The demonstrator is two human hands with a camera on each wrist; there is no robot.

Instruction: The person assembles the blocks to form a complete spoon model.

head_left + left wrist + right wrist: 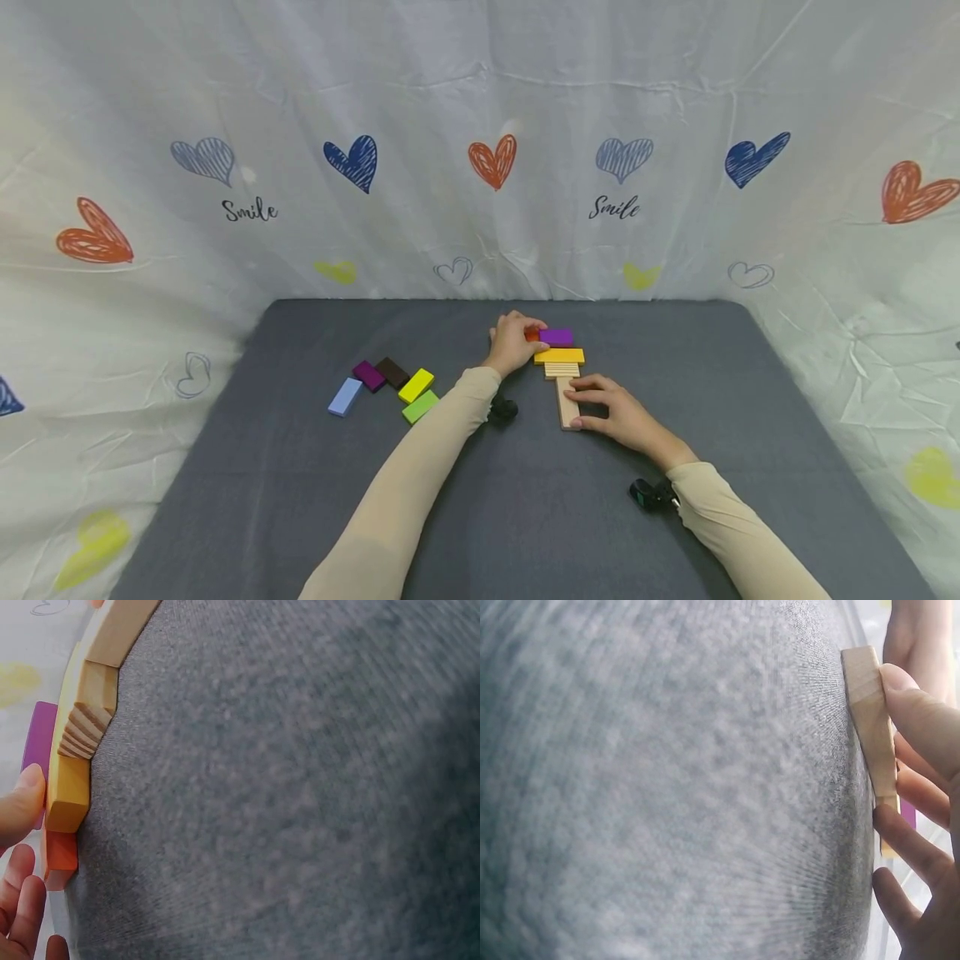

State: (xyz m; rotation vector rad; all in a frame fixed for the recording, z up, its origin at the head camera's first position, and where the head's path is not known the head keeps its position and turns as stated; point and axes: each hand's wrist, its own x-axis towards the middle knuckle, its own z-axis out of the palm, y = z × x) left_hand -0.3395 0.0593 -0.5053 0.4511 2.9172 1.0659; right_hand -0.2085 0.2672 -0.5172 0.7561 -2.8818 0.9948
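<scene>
My left hand (512, 342) is at the far end of a row of blocks, with thumb and index finger about an orange block (61, 853), pinching it. Beside that lies a purple block (557, 337). A yellow-orange block (559, 357) lies crosswise just nearer, followed by a short ridged wooden block (562, 370). A long plain wooden block (567, 407) extends toward me from the ridged one. My right hand (618, 418) holds this long block from its right side, thumb near the close end and fingers near the far end. The fingers partly cover it.
Left of my left arm lie several loose blocks: light blue (345, 397), dark purple (369, 376), dark brown (392, 372), yellow (416, 385) and green (421, 407). A grey cloth (525, 517) covers the table. A white curtain (420, 100) with printed hearts hangs behind.
</scene>
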